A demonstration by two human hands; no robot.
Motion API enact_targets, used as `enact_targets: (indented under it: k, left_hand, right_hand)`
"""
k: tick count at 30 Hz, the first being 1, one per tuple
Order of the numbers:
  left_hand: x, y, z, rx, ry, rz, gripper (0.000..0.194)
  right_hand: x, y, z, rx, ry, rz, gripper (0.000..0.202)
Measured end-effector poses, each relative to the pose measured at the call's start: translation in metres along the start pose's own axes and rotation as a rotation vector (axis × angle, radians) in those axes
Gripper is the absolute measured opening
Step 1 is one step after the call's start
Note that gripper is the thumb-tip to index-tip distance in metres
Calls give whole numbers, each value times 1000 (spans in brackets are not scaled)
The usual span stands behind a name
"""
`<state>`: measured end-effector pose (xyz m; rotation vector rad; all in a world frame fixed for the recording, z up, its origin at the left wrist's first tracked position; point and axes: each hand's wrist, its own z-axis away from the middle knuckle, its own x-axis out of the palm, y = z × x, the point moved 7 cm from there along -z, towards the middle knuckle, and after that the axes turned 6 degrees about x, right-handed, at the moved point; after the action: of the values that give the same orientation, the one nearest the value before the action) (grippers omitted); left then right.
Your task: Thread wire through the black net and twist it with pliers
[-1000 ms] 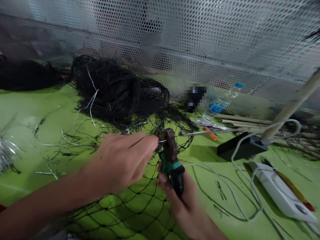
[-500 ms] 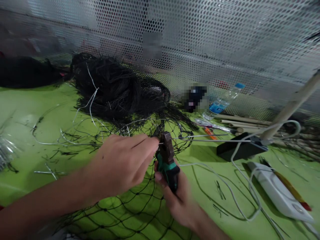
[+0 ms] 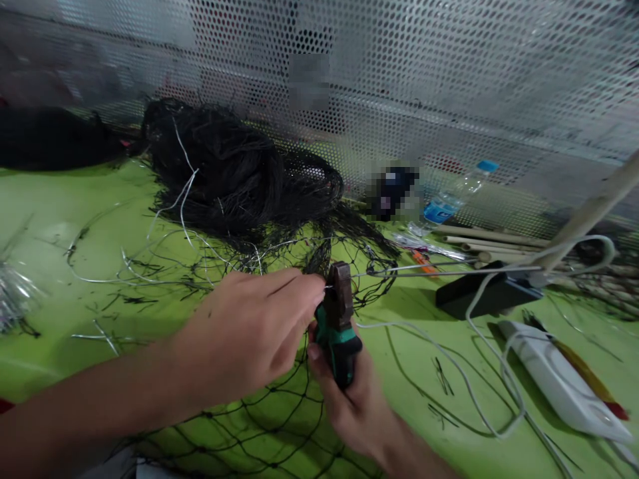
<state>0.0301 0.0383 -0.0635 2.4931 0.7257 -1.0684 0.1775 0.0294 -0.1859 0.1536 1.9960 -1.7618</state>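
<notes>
Green-and-black pliers [image 3: 340, 326] stand with their jaws up in my right hand [image 3: 349, 406], its fingers wrapped round the handles. Close to the jaws, my left hand [image 3: 254, 326] pinches a thin metal wire [image 3: 328, 287] between thumb and forefinger. Two straight metal rods [image 3: 424, 271] run from the pliers' jaws toward a black block on the right. Black knotted netting [image 3: 279, 426] hangs below and behind both hands. Above them lies a large bundle of black net [image 3: 224, 166].
A leaning wooden pole [image 3: 589, 213] rises by the black block [image 3: 479, 293]. A white power strip [image 3: 564, 379] with a cable lies at right. Near the perforated metal screen [image 3: 399, 60] is a water bottle [image 3: 449, 199]. Loose wires [image 3: 184, 193] lie at left.
The view has shifted slightly. Both hands keep their hold, with the pliers and wire in nearly the same place.
</notes>
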Motion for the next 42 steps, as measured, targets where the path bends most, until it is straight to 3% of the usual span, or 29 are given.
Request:
enact_targets:
  k: [7,14,22,31,36,42]
  left_hand:
    - [5,0,2,-10,-9,-30,20]
    - [-1,-6,-1,6,14,-1,20]
    - [-8,-18,-6,6,24,25,19]
    - [-11,-23,-9,-72,1,149,21]
    - [-11,-24,-6,-63,99,73,11]
    - [-12,-15,-1,100,197,-165,5]
  right_hand:
    - [4,4,1,13,35,-9,15]
    - [-6,-16,-2,-27,20,-2,7]
    - [-28,-20,0,99,21,95,29]
    - [-28,-20,10,157,-47,143,24]
    - [-32,-25,13,166,-77,173,21]
    - [-29,-28,13,138,-91,167,25]
